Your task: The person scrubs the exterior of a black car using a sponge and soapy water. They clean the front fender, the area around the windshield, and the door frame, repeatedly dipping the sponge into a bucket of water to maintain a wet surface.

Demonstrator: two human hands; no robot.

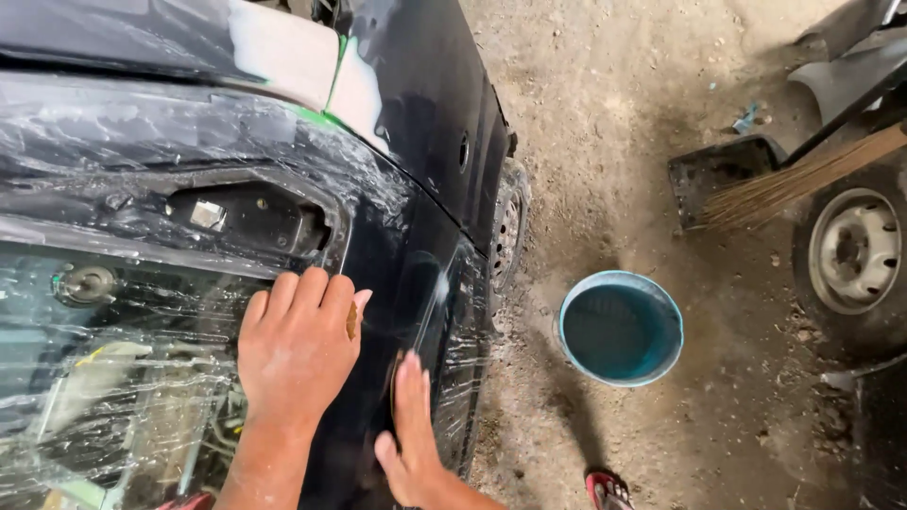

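Note:
A black car body panel fills the left of the view, wet and streaked, with a whitish sanded patch near the top. My left hand lies flat on the panel, pressing a small brown piece of sandpaper under its fingers. My right hand rests flat against the panel's side edge just to the right, fingers together and pointing up, with nothing visibly in it. Clear plastic sheeting covers the opening at the lower left.
A blue bucket stands on the dirt floor to the right of the car. A broom and a dark dustpan lie at the upper right beside a wheel. My foot in a red sandal shows at the bottom.

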